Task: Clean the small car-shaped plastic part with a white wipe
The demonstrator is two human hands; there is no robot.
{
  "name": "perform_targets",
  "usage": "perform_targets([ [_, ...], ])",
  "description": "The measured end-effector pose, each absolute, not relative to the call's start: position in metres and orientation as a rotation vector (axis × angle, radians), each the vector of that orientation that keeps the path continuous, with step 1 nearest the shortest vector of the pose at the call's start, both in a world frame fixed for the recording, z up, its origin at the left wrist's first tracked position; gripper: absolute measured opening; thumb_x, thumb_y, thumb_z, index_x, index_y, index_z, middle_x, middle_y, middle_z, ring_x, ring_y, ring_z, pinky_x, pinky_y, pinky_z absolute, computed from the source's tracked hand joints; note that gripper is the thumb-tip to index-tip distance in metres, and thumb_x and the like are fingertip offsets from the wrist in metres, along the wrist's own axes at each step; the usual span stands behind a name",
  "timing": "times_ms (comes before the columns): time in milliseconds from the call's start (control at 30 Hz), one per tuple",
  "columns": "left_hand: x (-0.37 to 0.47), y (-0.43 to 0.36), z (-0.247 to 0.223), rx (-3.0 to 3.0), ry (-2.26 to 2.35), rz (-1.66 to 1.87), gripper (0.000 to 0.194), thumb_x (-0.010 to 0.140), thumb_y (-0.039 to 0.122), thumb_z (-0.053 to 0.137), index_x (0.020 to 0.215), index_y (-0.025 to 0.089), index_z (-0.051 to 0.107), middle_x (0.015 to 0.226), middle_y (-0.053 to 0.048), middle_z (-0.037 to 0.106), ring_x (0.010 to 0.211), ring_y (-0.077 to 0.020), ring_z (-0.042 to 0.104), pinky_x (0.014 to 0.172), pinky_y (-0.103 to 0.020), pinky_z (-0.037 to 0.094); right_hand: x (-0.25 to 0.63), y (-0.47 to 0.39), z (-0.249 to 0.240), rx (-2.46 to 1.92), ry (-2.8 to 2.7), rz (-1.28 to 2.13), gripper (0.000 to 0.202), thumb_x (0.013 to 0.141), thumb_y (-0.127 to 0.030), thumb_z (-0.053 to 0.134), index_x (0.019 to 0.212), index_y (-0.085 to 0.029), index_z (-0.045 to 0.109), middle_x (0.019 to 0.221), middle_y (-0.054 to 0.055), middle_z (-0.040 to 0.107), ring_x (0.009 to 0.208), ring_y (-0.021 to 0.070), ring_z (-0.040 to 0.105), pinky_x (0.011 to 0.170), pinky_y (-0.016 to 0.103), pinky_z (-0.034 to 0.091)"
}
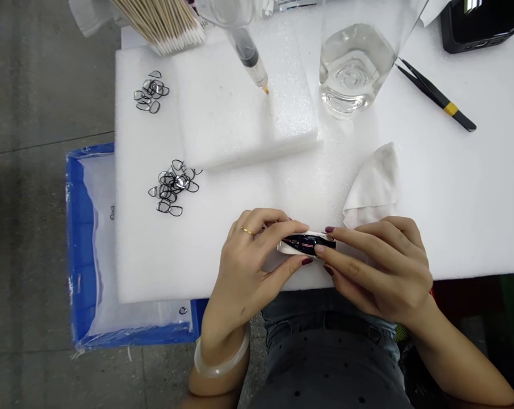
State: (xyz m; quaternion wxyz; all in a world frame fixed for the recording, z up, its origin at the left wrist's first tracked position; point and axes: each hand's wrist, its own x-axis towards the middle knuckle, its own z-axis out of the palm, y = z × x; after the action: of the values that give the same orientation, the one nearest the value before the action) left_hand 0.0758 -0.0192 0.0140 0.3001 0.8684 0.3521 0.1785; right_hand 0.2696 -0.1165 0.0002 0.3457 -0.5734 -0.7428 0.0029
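Note:
Near the front edge of the foam-covered table, my left hand (260, 255) grips the left end of a small glossy black piece with a whitish casing (303, 244), thumb below and fingers above. What kind of thing it is I cannot tell. My right hand (380, 261) is closed around its right end, one fingertip pressing on the black top. Just behind my right hand lies a folded white cloth (373, 182). Two piles of small black-rimmed rings lie to the left, a larger pile (174, 187) and a smaller pile (151, 92).
A syringe (250, 57) with an orange tip points down over a raised foam block (239, 125). Behind are cotton swabs (163, 25), a clear cup of liquid (350, 74), black tweezers (439, 96) and a black box (480, 25). A blue tray (75, 244) sits lower left.

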Motion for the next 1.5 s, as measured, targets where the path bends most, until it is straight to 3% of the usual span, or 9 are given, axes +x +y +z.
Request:
perform_targets([
  [467, 0.0826, -0.0212, 0.0152, 2.247, 0.979, 0.512, 0.016, 0.086, 0.025, 0.067, 0.101, 0.023, 0.066, 0.100, -0.002, 0.060, 0.094, -0.0210, 0.057, 0.083, -0.040, 0.046, 0.2687, -0.1177, -0.0027, -1.440, -1.793, -0.055, 0.014, 0.084, -0.016, 0.065, 0.096, -0.019, 0.072, 0.088, 0.005, 0.071, 0.068, 0.0156, 0.063, 0.064, 0.034, 0.045],
  [1333, 0.0816, -0.0184, 0.0144, 2.265, 0.934, 0.498, 0.015, 0.087, 0.024, 0.067, 0.102, 0.022, 0.065, 0.101, -0.002, 0.059, 0.094, -0.0208, 0.056, 0.083, -0.040, 0.045, 0.2662, -0.1140, -0.0020, -1.514, -1.932, 0.000, 0.015, 0.086, -0.020, 0.066, 0.101, -0.019, 0.070, 0.107, 0.008, 0.071, 0.080, 0.0199, 0.060, 0.073, 0.039, 0.044],
  [1500, 0.0796, -0.0178, 0.0142, 2.299, 0.901, 0.455, 0.025, 0.083, 0.027, 0.074, 0.105, 0.021, 0.063, 0.104, -0.004, 0.058, 0.098, -0.0226, 0.055, 0.083, -0.040, 0.045, 0.2657, -0.1131, -0.0030, -1.508, -1.948, -0.005, 0.013, 0.086, -0.021, 0.065, 0.099, -0.020, 0.068, 0.107, 0.007, 0.071, 0.081, 0.0198, 0.060, 0.075, 0.039, 0.045],
])
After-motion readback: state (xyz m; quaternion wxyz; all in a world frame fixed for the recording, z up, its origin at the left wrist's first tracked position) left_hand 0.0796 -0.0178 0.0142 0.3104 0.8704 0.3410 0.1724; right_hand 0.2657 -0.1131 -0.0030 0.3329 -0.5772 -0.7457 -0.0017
